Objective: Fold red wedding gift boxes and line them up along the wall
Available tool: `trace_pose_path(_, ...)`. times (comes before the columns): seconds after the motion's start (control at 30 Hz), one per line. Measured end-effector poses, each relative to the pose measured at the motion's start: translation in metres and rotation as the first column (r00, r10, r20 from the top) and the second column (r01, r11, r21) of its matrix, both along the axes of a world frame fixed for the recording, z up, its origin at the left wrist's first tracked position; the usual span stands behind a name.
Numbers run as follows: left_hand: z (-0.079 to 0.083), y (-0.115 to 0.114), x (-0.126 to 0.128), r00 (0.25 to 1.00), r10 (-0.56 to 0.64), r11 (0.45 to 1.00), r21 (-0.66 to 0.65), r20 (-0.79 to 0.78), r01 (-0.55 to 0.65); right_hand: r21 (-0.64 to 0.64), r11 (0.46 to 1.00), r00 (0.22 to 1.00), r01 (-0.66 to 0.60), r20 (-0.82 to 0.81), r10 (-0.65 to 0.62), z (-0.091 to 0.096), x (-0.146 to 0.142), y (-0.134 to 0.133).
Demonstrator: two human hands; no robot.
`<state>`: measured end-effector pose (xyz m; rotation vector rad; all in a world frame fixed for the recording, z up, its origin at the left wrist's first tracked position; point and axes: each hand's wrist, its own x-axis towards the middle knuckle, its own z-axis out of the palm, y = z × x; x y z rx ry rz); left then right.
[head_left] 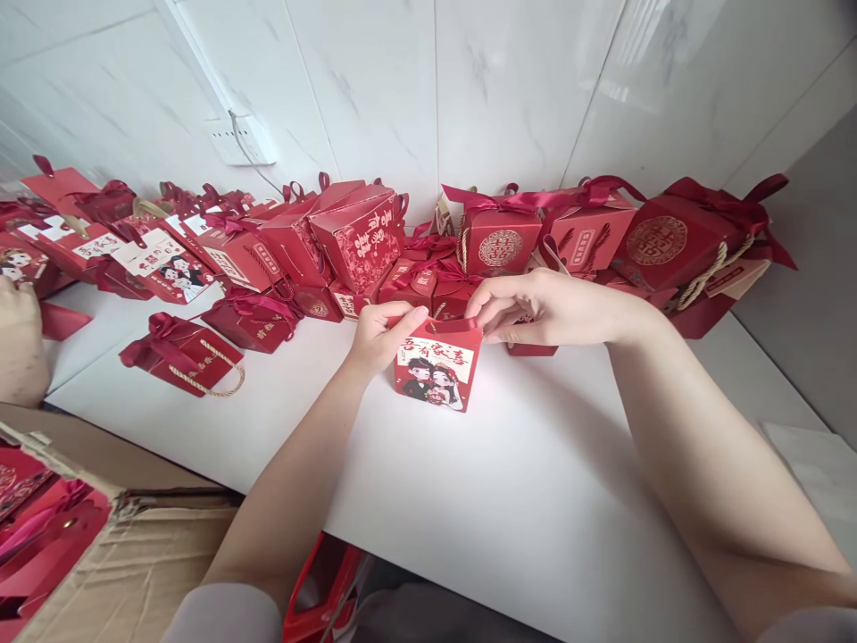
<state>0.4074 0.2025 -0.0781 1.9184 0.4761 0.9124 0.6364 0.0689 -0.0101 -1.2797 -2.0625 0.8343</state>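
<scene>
The small red box (pixel 436 379), printed with a cartoon couple, is near the middle of the frame, above the bare front part of the surface (pixel 536 500); whether its base rests there I cannot tell. The left hand (pixel 388 336) pinches its upper left corner between thumb and fingers, while the right hand (pixel 536 308) has its fingers curled narrowly at the upper right corner, by the dark red ribbon (pixel 456 326); whether they close on ribbon or card I cannot tell. A hard pull on the ribbon could, I judge, crease or tear the thin card at the top, and a loose left pinch could let the box twist. Pushing it back might knock the crowded row behind, where a ribboned box with a round gold emblem (pixel 501 243) seems perched on others. At centre left a box with a rope handle (pixel 182 357) lies tilted on the white surface. Beyond the row rises a marbled tile wall (pixel 522 98) with a socket (pixel 241 141) at upper left; another person's hand (pixel 19 344) shows at the left edge, and an open carton (pixel 153 563) of red packaging fills the lower left
</scene>
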Motion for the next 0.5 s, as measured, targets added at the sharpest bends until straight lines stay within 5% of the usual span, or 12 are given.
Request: trace_pose_path(0.5,0.003,-0.005,0.001,1.0,0.005,1.0,0.011,-0.012,-0.004,0.287,0.955,0.953,0.07,0.263,-0.149,0.009,-0.02,-0.01)
